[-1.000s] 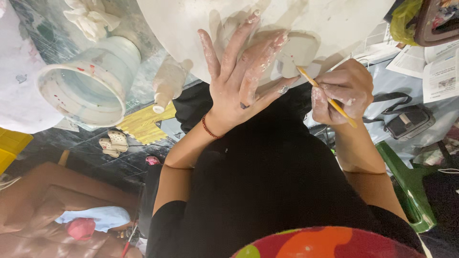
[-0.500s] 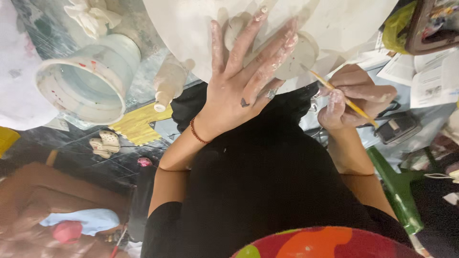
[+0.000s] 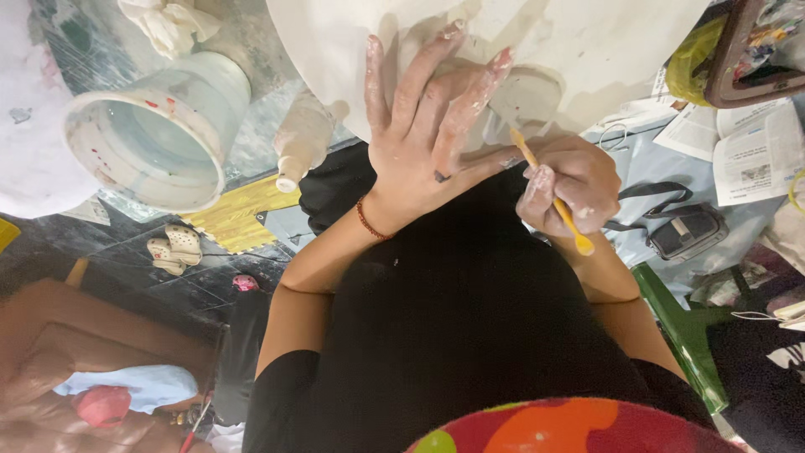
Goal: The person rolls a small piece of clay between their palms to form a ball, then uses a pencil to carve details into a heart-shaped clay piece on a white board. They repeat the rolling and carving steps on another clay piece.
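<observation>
Cluttered floor; below the pale clay form (image 3: pixel 587 50), left hand (image 3: pixel 423 134) lies spread flat, steadying soft, markable clay, while right hand (image 3: pixel 570 184) is clenched around a yellow tool (image 3: pixel 553 201).

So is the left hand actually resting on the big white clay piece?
Touching. The head view shows the left hand spread flat on the white clay piece, fingers pressed against its surface.

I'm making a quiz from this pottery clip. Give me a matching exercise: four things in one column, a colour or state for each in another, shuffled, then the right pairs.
Things:
1. left hand
2. right hand
3. bucket
4. bracelet

States:
A. lies tipped on its side, mouth showing
B. grips a yellow modelling tool
C. spread flat on the white clay piece
D. red-brown, around the wrist

Pairs: 1-C, 2-B, 3-A, 4-D
</observation>
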